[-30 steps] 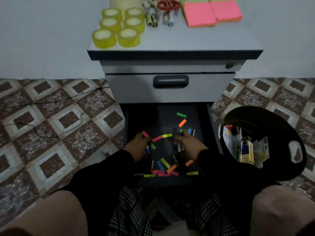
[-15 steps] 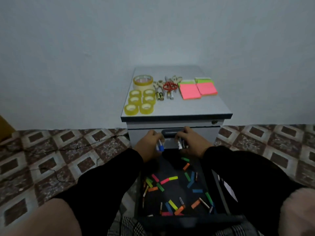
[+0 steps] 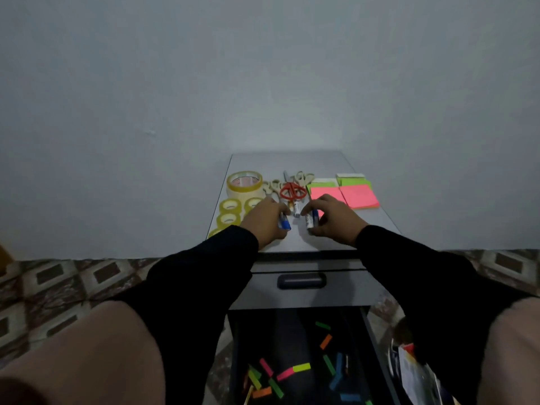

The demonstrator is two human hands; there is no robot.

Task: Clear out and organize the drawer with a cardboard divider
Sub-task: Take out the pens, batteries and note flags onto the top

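Observation:
Both my hands are up on the grey cabinet top [image 3: 377, 226]. My left hand [image 3: 264, 222] grips a blue-capped marker [image 3: 284, 223] just above the surface. My right hand [image 3: 331, 219] holds another small marker [image 3: 310, 220] with a blue and white barrel, close beside the first. Below, the open bottom drawer [image 3: 295, 340] is dark inside and strewn with several coloured sticky tabs [image 3: 293, 371].
On the cabinet top lie a large tape roll [image 3: 245, 182], several small yellow tape rolls [image 3: 229, 213], red scissors [image 3: 292, 190], more markers [image 3: 295, 207] and pink and green sticky-note pads [image 3: 358, 195]. A closed drawer with a dark handle [image 3: 301, 280] sits above the open one. A bin with packets [image 3: 415, 372] stands at lower right.
Both hands rose from the open drawer, past the upper drawer's front, onto the cabinet top, each carrying a marker. The camera tilted up with them.

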